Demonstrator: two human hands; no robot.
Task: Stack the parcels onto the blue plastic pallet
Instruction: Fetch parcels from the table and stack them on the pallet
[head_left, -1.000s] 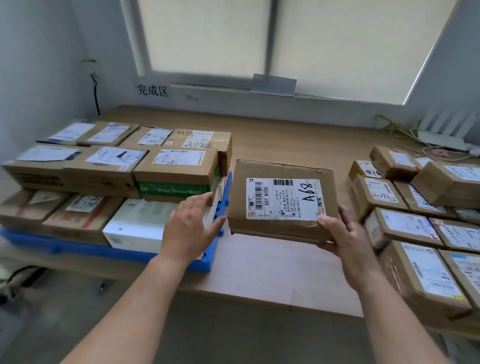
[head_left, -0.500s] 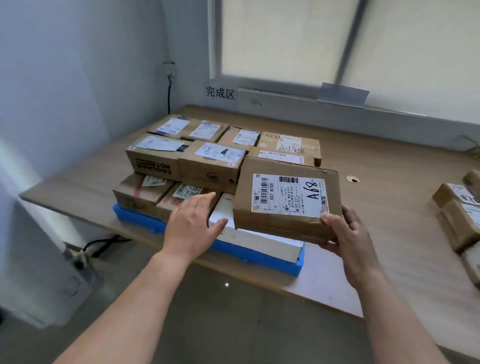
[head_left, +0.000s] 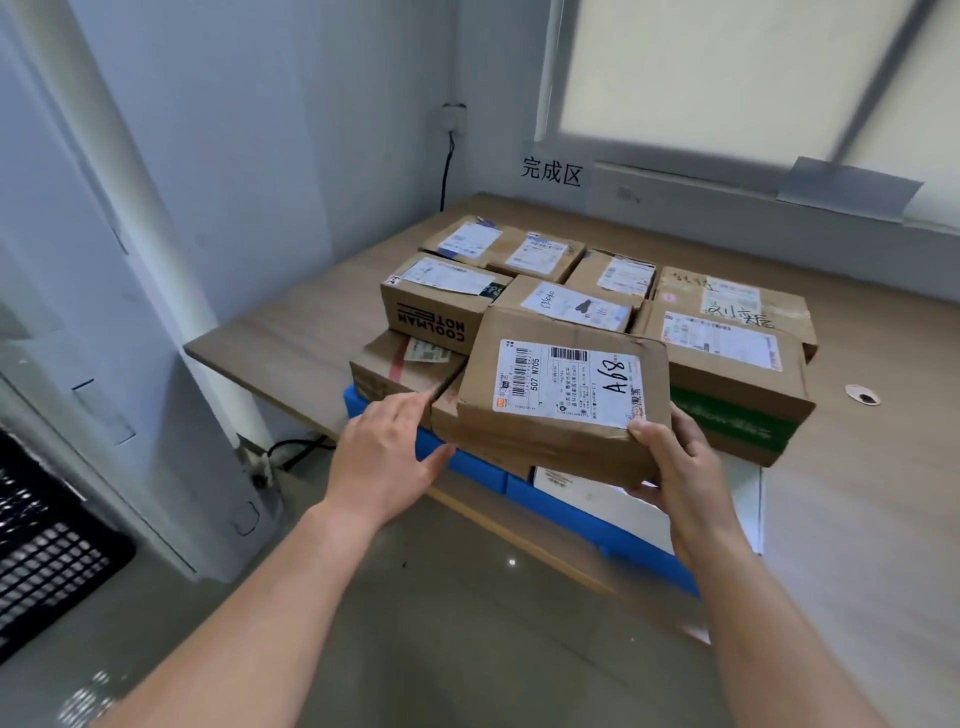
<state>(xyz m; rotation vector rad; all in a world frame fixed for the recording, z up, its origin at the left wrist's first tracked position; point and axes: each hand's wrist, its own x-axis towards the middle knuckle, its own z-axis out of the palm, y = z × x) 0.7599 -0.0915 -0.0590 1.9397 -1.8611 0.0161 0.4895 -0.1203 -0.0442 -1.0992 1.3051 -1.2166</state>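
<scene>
Right hand (head_left: 675, 467) grips the A68 parcel (head_left: 566, 384) at its near-right corner; left hand (head_left: 387, 457), spread and empty, is just left. Blue pallet (head_left: 480, 467) lies beneath.

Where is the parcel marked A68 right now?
The A68 parcel is mid-frame in the head view, gripped at its near right corner by the right hand, over the blue plastic pallet, between the COOLMAN NOTE box and the green-printed box.
</scene>
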